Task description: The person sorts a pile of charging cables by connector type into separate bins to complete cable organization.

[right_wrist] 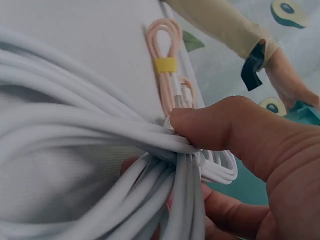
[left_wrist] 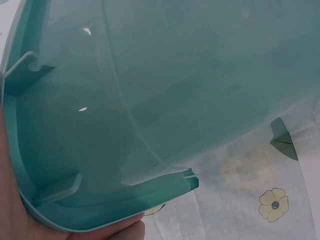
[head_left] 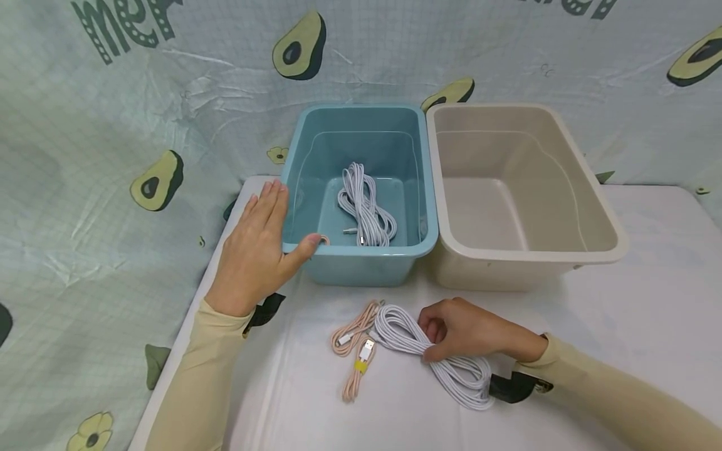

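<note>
My right hand [head_left: 465, 329] pinches the middle of a coiled white cable [head_left: 462, 382] in the head view. Up close in the right wrist view, the thumb lies over the gathered white strands [right_wrist: 95, 120] with fingers beneath. Just left of that coil is a bundled pink cable [head_left: 355, 329], its white plug and yellow tie [head_left: 360, 366] showing. With fingers extended, my left hand [head_left: 254, 250] rests on the front left corner of a blue bin [head_left: 366, 266], thumb over the front rim. Inside the bin lies another bundled white cable [head_left: 363, 210].
A beige bin [head_left: 530, 266] stands right beside the blue one. Both are on a white-covered table [head_left: 304, 401], whose left edge runs under the left arm. Behind and to the left hangs a sheet [head_left: 225, 81] printed with avocados.
</note>
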Motion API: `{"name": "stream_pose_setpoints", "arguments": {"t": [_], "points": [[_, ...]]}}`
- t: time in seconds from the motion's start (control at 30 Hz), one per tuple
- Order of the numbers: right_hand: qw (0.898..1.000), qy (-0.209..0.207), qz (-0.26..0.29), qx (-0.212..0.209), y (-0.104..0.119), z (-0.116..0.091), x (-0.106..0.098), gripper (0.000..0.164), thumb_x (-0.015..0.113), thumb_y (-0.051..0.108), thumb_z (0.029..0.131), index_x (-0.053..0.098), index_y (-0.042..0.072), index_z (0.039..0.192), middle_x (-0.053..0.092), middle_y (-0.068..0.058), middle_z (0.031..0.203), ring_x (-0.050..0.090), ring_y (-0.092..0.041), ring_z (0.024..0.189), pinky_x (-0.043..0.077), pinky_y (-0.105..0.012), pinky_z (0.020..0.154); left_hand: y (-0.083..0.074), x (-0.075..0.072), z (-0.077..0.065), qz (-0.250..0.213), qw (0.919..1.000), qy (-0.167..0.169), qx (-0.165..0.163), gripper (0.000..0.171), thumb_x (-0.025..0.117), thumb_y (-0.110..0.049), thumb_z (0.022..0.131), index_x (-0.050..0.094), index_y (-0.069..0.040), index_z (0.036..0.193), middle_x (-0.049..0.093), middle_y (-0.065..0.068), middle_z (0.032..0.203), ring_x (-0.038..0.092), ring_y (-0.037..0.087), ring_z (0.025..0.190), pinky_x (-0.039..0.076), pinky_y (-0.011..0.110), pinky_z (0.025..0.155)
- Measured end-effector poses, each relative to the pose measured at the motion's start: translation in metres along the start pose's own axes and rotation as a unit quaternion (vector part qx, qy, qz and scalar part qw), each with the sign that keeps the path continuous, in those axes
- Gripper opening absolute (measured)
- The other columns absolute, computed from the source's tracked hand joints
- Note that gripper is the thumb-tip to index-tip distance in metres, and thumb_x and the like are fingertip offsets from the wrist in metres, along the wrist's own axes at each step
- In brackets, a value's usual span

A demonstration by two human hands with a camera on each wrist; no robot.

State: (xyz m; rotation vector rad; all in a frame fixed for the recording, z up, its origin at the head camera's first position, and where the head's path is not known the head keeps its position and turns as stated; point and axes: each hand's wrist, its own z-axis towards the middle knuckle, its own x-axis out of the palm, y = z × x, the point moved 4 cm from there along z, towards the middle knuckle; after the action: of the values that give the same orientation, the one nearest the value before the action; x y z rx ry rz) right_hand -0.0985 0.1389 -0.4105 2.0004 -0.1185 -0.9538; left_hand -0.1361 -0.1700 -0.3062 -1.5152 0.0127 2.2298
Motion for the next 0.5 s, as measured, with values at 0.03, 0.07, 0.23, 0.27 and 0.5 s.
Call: {"name": "stream_pose_setpoints", "arguments": {"t": [0.03, 0.07, 0.23, 0.27, 0.5], "points": [[1.000, 0.002, 0.010, -0.002, -0.001, 0.001, 0.000, 0.025, 0.088, 0.020, 0.075, 0.068, 0.016, 0.089, 0.062, 0.012, 0.073, 0.058, 0.001, 0.071, 0.051, -0.016, 0.067, 0.000, 0.000, 0.000, 0.000, 1.0000, 0.000, 0.000, 0.104, 0.036, -0.079, 0.098, 0.036, 0.007, 0.157, 0.038, 0.026, 0.164, 0.032, 0.038, 0.158, 0.023, 0.049, 0.134], [1.000, 0.003, 0.021, -0.004, -0.001, 0.002, 0.000, 0.025, 0.089, 0.020, 0.075, 0.069, 0.015, 0.090, 0.062, 0.012, 0.073, 0.059, 0.001, 0.070, 0.052, -0.016, 0.067, 0.000, 0.000, 0.000, 0.000, 1.0000, -0.001, 0.001, 0.104, 0.037, -0.079, 0.098, 0.036, 0.007, 0.157, 0.038, 0.026, 0.164, 0.032, 0.038, 0.158, 0.023, 0.049, 0.134], [0.996, 0.020, 0.083, -0.009, -0.006, 0.006, 0.003, 0.029, 0.090, 0.019, 0.075, 0.070, 0.009, 0.095, 0.064, 0.008, 0.075, 0.062, -0.003, 0.070, 0.053, -0.016, 0.065, 0.000, -0.001, 0.000, 0.000, 1.0000, 0.000, -0.001, 0.106, 0.034, -0.081, 0.097, 0.037, 0.007, 0.157, 0.038, 0.026, 0.164, 0.032, 0.038, 0.158, 0.022, 0.049, 0.134], [0.995, 0.025, 0.097, -0.008, -0.007, 0.007, 0.003, 0.030, 0.090, 0.018, 0.075, 0.070, 0.008, 0.096, 0.064, 0.008, 0.075, 0.063, -0.003, 0.069, 0.053, -0.016, 0.065, 0.000, -0.001, 0.000, 0.001, 1.0000, 0.000, -0.002, 0.107, 0.032, -0.082, 0.097, 0.036, 0.007, 0.157, 0.038, 0.026, 0.164, 0.032, 0.038, 0.158, 0.023, 0.050, 0.134], [0.981, 0.057, 0.183, 0.004, -0.012, 0.013, 0.009, 0.031, 0.088, 0.014, 0.078, 0.069, 0.005, 0.101, 0.066, 0.006, 0.077, 0.060, -0.002, 0.067, 0.049, -0.014, 0.063, -0.001, -0.001, 0.000, 0.008, 0.9999, -0.007, 0.003, 0.113, 0.020, -0.086, 0.095, 0.037, 0.008, 0.156, 0.038, 0.026, 0.164, 0.033, 0.039, 0.157, 0.024, 0.051, 0.133]]}}
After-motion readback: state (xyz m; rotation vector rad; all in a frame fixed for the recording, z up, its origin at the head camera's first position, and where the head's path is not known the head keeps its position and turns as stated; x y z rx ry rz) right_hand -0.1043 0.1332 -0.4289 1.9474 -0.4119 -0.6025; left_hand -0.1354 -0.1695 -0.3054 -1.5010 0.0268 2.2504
